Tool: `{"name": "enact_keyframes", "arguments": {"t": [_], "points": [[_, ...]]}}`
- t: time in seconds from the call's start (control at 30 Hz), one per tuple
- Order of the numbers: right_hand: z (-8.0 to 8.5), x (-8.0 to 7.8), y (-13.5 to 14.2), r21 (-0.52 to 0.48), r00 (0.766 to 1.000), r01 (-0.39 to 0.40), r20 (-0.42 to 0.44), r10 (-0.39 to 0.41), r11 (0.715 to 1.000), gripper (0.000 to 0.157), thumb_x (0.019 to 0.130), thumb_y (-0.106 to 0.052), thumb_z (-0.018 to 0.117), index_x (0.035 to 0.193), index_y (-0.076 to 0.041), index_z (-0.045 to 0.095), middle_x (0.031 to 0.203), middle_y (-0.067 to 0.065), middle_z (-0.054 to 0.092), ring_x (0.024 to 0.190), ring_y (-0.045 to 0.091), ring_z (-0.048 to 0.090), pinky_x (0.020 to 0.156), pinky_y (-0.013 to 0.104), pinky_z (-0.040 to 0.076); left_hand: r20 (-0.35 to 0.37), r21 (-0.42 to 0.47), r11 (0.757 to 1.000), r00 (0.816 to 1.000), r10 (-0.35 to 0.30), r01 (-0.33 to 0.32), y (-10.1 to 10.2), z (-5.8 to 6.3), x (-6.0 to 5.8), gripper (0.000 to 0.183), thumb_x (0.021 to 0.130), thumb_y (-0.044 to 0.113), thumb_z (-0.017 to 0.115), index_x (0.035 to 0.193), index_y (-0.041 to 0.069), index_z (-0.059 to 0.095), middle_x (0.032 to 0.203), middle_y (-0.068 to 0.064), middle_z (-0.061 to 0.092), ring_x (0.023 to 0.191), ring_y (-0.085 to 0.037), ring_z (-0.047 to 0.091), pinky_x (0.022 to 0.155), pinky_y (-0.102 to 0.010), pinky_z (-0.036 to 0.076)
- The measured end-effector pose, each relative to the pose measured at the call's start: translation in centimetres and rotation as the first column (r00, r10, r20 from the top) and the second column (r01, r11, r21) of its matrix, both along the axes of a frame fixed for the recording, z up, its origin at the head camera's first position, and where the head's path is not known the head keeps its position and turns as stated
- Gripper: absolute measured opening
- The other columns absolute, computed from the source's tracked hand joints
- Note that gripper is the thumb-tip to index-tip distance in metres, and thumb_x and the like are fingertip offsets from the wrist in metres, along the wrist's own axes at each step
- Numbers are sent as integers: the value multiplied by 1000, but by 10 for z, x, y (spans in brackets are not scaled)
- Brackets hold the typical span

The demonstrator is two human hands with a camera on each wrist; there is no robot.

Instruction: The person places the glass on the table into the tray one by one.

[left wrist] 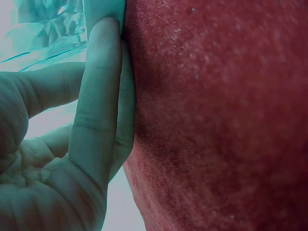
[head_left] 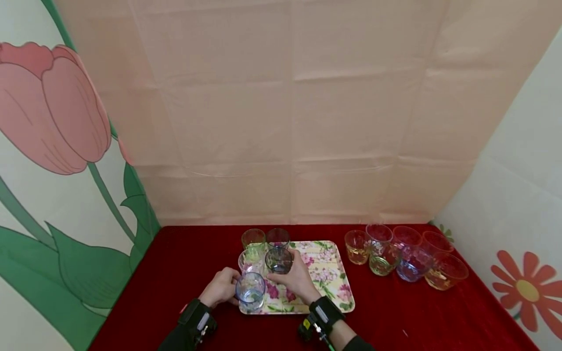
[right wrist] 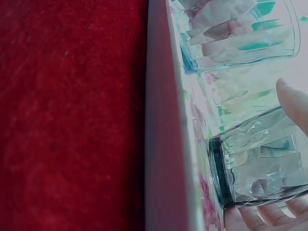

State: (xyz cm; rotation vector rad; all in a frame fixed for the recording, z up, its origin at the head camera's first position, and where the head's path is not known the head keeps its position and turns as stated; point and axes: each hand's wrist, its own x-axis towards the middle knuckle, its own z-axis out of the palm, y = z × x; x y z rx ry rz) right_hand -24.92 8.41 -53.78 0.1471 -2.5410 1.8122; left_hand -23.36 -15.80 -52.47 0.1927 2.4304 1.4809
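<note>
In the head view my right hand grips a smoky grey glass over the floral tray. The right wrist view has this glass between thumb and fingers, slightly tilted, its base close to the tray. My left hand is at the tray's near left corner, beside a bluish clear glass. Its straight fingers touch the tray's edge in the left wrist view. Behind stand a pale clear glass, a green glass and another dark glass.
On the red cloth, right of the tray, several coloured glasses stand close together, among them an amber glass and a wide amber glass. A beige sheet hangs behind the table. Flower-printed panels flank both sides.
</note>
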Motion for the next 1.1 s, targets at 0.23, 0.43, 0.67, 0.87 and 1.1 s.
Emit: {"name": "enact_keyframes", "arguments": {"t": [0.23,0.43,0.67,0.87,1.1], "points": [[-1,2,3,-3,1000,-8,11,8,1000,98,73,-26,94,147,2,35,137,25,52,125,42,53,99,55,50,4,1,1000,1000,-2,2,0,0,1,20,88,-18,57,105,-10,64,79,-12,61,64,-19,64,54,-35,61],[-1,5,10,1,999,-21,24,21,1000,99,72,-27,94,147,3,36,138,25,51,123,42,55,97,52,53,6,4,1000,1000,4,-4,0,2,1,22,87,-19,57,106,-11,63,81,-14,60,64,-20,64,54,-36,61],[6,10,20,46,999,-33,42,31,998,95,73,-24,94,145,5,40,136,26,54,125,44,53,102,57,47,6,-5,1000,1000,12,-12,1,3,2,23,87,-19,56,108,-12,63,80,-14,59,63,-20,63,54,-36,61],[9,12,34,61,998,-32,51,29,998,95,76,-27,92,150,3,40,143,28,51,128,45,51,100,56,49,8,-14,1000,1000,18,-18,2,6,3,23,88,-19,55,109,-13,62,79,-13,58,63,-21,63,54,-36,61],[20,16,53,32,999,-10,38,9,999,90,80,-24,89,151,2,41,147,28,48,133,46,47,103,56,48,11,-12,1000,1000,21,-21,2,5,3,23,87,-20,56,109,-13,62,81,-15,58,64,-21,63,54,-35,61]]}}
